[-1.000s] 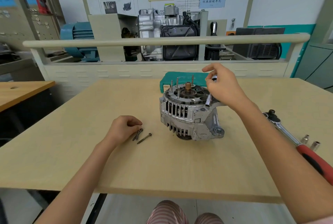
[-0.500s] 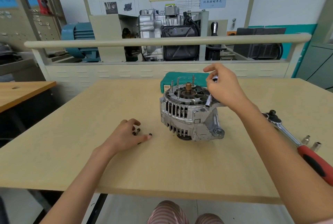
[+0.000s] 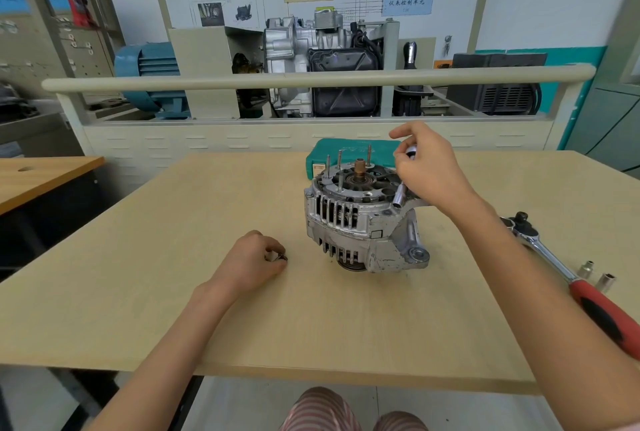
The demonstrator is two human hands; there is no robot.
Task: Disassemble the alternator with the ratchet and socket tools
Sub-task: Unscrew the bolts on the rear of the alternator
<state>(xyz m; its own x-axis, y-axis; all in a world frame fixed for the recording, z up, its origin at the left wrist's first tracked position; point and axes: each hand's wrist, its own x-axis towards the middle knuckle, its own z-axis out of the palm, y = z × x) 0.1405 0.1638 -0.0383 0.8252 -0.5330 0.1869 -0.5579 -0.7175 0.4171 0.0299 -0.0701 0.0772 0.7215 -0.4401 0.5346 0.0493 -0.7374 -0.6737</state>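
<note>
Steel socket extension (image 3: pixel 401 194) in right hand's (image 3: pixel 429 171) grip; bolts (image 3: pixel 278 257) in left hand's (image 3: pixel 251 262).

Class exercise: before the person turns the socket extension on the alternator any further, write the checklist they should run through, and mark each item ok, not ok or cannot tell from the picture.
1. Socket extension seated on a fastener at the alternator rim: cannot tell, the tip is hidden.
2. Right hand grips the extension's top: ok.
3. Alternator held steady: not ok, the left hand is away from it on the table.
4. Removed bolts kept together: ok, gathered under the left hand's fingers.
5. Ratchet within reach: ok, lying to the right.
6. Spare sockets nearby: ok, standing beside the ratchet handle.
</note>
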